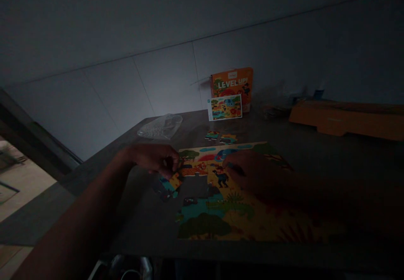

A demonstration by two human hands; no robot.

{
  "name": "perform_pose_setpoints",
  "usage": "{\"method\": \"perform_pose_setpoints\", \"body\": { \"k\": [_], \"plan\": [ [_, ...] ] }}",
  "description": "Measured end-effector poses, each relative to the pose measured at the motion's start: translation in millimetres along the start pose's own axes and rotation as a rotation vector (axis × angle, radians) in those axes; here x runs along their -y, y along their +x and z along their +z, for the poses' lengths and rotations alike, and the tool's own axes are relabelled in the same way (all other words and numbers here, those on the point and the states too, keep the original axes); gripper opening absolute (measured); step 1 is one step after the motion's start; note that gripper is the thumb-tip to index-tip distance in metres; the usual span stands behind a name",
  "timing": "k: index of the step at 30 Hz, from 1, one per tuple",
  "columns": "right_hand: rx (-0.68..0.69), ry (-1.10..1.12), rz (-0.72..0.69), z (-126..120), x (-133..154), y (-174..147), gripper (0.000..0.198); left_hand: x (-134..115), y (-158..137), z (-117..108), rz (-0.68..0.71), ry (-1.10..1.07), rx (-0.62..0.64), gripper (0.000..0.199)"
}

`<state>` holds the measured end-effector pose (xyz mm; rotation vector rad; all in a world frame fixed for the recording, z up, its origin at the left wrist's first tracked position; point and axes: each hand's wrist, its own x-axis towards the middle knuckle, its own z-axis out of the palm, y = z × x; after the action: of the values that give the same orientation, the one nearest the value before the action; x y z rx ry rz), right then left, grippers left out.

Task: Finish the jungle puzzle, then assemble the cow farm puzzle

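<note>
A partly joined jigsaw puzzle [235,221] with a safari picture lies on the dark table, with a gap on its left side. My left hand [158,160] is at the puzzle's left edge, thumb and fingers pinched on a puzzle piece [174,182] in yellow and blue. Another dark blue piece [166,194] shows just below it. Over the puzzle's upper middle, my right hand [249,168] is closed with curled fingers. Whatever is at its fingertips is too dark to make out. Two loose puzzle pieces [228,138] lie beyond the puzzle's far edge.
A picture card [225,107] leans on an orange "LEVEL UP!" box [235,80] by the wall. A clear plastic bag [160,126] lies at the back left. An orange cardboard tray or lid [344,118] is at the back right. The room is dim.
</note>
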<state>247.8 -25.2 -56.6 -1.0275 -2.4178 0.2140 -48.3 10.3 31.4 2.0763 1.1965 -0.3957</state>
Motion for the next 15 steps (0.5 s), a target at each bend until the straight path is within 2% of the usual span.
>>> {"method": "perform_pose_setpoints", "body": {
  "k": [6, 10, 13, 15],
  "plan": [
    [-0.009, -0.002, -0.011, 1, -2, 0, 0.018, 0, 8, 8, -0.087, 0.015, 0.031, 0.028],
    [0.005, -0.004, -0.007, 1, -3, 0, 0.019, -2, 0, 7, -0.247, 0.051, -0.021, 0.039],
    [0.008, 0.002, 0.004, 0, -2, 1, 0.020, -10, -9, 10, -0.154, 0.078, -0.075, 0.052],
    [0.014, 0.012, 0.007, -1, 0, 1, 0.022, -18, -12, 15, -0.081, 0.079, -0.066, 0.060]
  ]
}}
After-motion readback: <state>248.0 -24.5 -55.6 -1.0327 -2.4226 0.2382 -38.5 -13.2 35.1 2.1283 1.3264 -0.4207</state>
